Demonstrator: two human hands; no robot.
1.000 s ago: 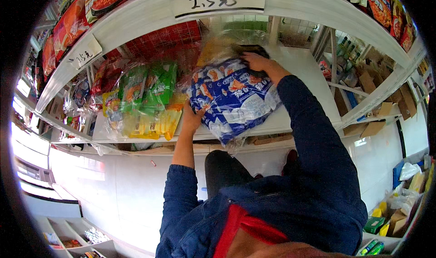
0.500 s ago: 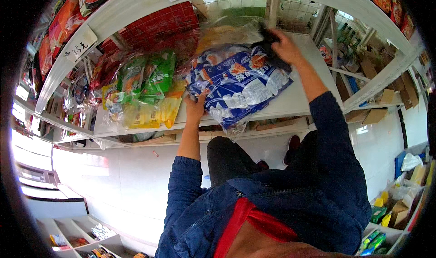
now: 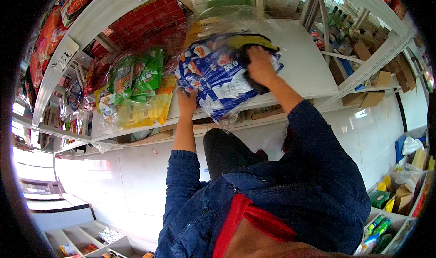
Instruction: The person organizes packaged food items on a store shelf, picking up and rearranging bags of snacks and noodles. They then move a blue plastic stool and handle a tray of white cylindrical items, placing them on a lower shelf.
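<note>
Blue-and-white pack (image 3: 222,83) lies on the white shelf (image 3: 309,63), mostly between the hands, long axis roughly left-right; right hand (image 3: 261,67) is over its right part, grip clamped on a bunched dark cloth (image 3: 253,82) lying against the pack, cloth's long axis unclear; left hand (image 3: 187,101) is nearer the pack's left edge, touching it, fingertips partly hidden, can't tell if grip is closed; green packets (image 3: 152,72) sit just left

The pack (image 3: 227,78) is patterned blue and white with orange patches; the cloth (image 3: 255,84) is coloured black, the shelf (image 3: 304,63) white. Packets (image 3: 152,70) are coloured green and yellow, the tiles (image 3: 147,27) gridded red.
</note>
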